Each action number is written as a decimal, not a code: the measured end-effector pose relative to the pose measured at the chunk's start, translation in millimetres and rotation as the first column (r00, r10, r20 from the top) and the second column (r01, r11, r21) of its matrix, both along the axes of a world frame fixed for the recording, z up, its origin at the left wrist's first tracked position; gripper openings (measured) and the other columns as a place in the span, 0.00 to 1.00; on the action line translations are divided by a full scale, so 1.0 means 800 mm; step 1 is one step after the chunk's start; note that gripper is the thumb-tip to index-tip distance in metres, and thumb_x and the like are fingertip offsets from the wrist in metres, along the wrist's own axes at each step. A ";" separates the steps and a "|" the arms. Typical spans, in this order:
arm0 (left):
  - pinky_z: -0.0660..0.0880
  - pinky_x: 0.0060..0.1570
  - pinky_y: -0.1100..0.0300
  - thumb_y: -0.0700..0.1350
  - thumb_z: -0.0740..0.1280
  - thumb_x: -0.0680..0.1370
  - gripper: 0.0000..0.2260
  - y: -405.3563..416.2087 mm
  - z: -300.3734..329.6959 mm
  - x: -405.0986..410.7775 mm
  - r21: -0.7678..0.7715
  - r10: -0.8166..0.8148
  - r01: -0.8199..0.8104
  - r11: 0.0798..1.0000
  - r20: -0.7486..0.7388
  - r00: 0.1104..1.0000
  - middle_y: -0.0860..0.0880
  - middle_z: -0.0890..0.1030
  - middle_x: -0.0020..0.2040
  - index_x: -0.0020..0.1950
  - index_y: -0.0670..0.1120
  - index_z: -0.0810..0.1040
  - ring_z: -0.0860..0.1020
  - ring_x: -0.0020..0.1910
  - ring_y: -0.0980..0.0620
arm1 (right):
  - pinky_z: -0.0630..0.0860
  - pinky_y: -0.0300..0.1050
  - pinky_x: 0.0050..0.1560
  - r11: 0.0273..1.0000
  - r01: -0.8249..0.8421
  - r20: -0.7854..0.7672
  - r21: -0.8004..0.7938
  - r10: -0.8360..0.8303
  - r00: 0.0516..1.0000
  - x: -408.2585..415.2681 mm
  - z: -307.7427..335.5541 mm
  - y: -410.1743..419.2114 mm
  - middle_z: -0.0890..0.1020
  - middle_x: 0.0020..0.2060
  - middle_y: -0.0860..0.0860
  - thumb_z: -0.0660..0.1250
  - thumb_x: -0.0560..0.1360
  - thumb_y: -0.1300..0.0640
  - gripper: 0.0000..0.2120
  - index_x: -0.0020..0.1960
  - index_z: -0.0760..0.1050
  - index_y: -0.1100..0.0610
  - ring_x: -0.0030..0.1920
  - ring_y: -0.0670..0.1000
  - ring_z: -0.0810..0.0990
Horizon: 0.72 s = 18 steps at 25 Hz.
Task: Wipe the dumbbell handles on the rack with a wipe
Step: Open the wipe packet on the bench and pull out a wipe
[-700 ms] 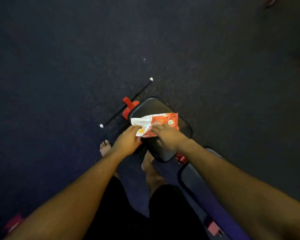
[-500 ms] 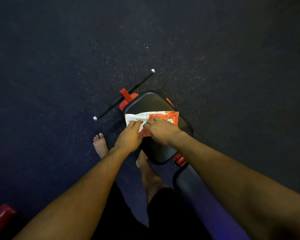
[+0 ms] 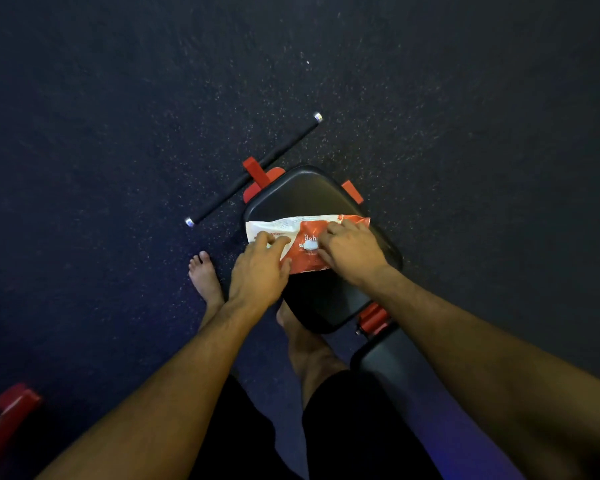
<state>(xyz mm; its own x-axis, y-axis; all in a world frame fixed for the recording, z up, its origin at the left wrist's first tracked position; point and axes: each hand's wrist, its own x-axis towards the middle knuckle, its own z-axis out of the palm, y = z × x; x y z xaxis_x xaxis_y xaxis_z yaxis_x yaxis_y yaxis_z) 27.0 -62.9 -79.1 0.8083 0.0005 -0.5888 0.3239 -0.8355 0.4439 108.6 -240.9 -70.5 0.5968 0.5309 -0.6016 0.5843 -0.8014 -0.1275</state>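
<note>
A black padded desk seat (image 3: pixel 305 192) with rounded corners sits on a red metal frame (image 3: pixel 258 174) over a dark speckled rubber floor (image 3: pixel 118 98). A black foam-covered crossbar with silver end caps (image 3: pixel 253 169) lies across the frame's front end. A second black pad (image 3: pixel 392 362) lies nearer the camera, joined by a red bracket (image 3: pixel 373 318). A red object (image 3: pixel 7 417), blurred, sits at the lower left edge.

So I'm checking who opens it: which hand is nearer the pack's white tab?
Right hand: its fingertips touch the white tab on the wipe pack. The left hand holds the pack's left end.
</note>
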 end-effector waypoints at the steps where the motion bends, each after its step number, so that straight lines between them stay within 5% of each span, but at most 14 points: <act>1: 0.76 0.56 0.46 0.49 0.64 0.81 0.18 -0.002 -0.003 0.001 -0.035 0.005 -0.004 0.999 0.041 0.999 0.46 0.74 0.65 0.71 0.50 0.73 0.76 0.59 0.43 | 0.70 0.54 0.55 1.000 0.007 0.027 -0.008 -0.007 1.000 0.002 -0.005 0.005 0.79 0.54 0.52 0.61 0.78 0.45 0.15 0.56 0.77 0.54 0.55 0.56 0.75; 4: 0.77 0.52 0.46 0.47 0.67 0.80 0.16 -0.010 -0.012 0.005 -0.128 0.005 0.004 0.992 0.076 0.997 0.47 0.76 0.61 0.68 0.49 0.75 0.77 0.56 0.43 | 0.70 0.52 0.50 0.998 0.051 0.103 0.025 -0.054 0.993 0.002 -0.022 0.009 0.80 0.49 0.51 0.63 0.77 0.43 0.15 0.50 0.79 0.54 0.50 0.56 0.77; 18: 0.77 0.51 0.48 0.50 0.65 0.81 0.13 -0.028 -0.032 0.013 -0.145 0.098 -0.082 0.986 0.106 0.990 0.49 0.79 0.57 0.65 0.49 0.78 0.78 0.56 0.46 | 0.70 0.53 0.45 0.972 0.020 0.154 0.236 -0.058 0.986 -0.001 -0.038 -0.008 0.77 0.45 0.52 0.59 0.76 0.49 0.12 0.48 0.75 0.56 0.46 0.55 0.75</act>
